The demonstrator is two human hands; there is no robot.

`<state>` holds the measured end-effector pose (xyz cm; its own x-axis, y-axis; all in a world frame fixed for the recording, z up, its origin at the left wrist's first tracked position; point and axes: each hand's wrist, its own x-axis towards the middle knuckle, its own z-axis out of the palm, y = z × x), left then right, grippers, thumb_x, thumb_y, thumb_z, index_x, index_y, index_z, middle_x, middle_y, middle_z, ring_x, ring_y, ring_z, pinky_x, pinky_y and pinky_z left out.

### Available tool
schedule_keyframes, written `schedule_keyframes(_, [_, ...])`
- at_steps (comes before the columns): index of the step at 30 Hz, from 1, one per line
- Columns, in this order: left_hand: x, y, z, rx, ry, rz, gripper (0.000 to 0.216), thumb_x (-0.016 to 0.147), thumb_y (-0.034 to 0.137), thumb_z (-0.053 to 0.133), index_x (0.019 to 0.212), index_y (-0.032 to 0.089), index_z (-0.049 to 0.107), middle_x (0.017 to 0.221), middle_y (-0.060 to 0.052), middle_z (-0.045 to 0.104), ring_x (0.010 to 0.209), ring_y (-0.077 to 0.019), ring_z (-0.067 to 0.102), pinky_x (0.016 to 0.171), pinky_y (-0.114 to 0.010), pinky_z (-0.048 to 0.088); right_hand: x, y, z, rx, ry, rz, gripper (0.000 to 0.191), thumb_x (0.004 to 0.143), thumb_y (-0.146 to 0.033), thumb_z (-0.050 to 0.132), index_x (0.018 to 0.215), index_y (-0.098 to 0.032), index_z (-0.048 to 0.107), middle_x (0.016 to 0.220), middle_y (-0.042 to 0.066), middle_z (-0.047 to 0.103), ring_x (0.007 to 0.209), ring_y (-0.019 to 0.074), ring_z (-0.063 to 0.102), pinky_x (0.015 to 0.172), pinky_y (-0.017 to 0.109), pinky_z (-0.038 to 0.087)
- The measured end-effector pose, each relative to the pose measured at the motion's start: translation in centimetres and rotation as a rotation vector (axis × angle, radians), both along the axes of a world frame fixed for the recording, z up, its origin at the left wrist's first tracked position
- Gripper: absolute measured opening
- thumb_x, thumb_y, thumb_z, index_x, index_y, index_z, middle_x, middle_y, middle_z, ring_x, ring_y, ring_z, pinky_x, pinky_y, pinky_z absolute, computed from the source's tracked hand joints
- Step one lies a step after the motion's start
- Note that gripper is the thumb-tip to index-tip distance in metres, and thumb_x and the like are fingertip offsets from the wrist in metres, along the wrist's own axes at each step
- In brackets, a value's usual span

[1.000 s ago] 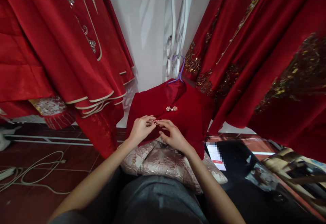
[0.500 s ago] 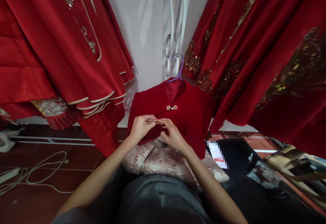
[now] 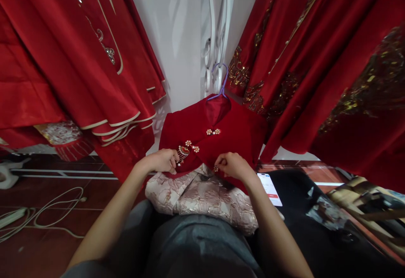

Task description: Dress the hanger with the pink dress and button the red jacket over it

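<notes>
A red velvet jacket (image 3: 234, 132) on a purple hanger (image 3: 218, 90) lies spread before me over a pale brocade garment (image 3: 202, 195) on my lap. It has a pearl clasp (image 3: 213, 132) near the collar and a second pearl clasp (image 3: 192, 146) lower down. My left hand (image 3: 161, 160) is closed on the jacket's left edge beside a red tassel ornament (image 3: 182, 152). My right hand (image 3: 232, 165) pinches the jacket's lower hem at a small button.
Red embroidered gowns (image 3: 79, 58) hang at left, and more red gowns (image 3: 319, 67) at right, flanking a white wall. White cables (image 3: 47, 210) lie on the dark red floor at left. A phone (image 3: 269, 188) rests on black fabric at right.
Both hands left the middle clasp and moved down and apart; the left went to the jacket's left edge, the right to the hem. The clasp and tassel now show.
</notes>
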<state>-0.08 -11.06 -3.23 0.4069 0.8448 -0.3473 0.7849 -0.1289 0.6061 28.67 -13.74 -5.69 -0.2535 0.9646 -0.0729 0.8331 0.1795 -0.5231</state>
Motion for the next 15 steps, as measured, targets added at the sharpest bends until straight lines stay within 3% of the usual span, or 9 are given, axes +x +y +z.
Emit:
schedule_keyframes(5, [0.2,-0.2,-0.4,-0.017,-0.125,-0.026,0.031,0.055,0.014,0.069,0.084,0.018,0.060,0.077,-0.002,0.070,0.070,-0.0171,0.069,0.057,-0.022,0.051,-0.1,0.7,-2.5,0.083,0.011,0.035,0.033,0.058,-0.014,0.074,0.089,-0.025,0.072,0.082,0.005,0.073,0.073,0.0201,0.068,0.058,0.025,0.044])
schedule_keyframes(10, [0.2,0.1,-0.7,0.074,-0.061,-0.062,0.031,0.052,0.011,0.069,0.082,0.018,0.064,0.073,0.000,0.069,0.064,-0.0145,0.066,0.054,-0.019,0.047,-1.4,2.2,-5.0,0.024,0.158,0.114,0.018,0.066,-0.009,0.069,0.081,-0.019,0.066,0.073,0.001,0.069,0.068,0.0142,0.065,0.060,0.021,0.046])
schedule_keyframes(15, [1.3,0.0,-1.6,0.216,0.026,-0.025,0.027,0.053,0.012,0.070,0.079,0.020,0.066,0.074,0.001,0.069,0.069,-0.0147,0.066,0.057,-0.019,0.045,-2.4,3.1,-6.5,0.014,0.312,0.181,0.022,0.064,-0.009,0.075,0.084,-0.015,0.067,0.072,0.001,0.069,0.069,0.0138,0.066,0.060,0.020,0.047])
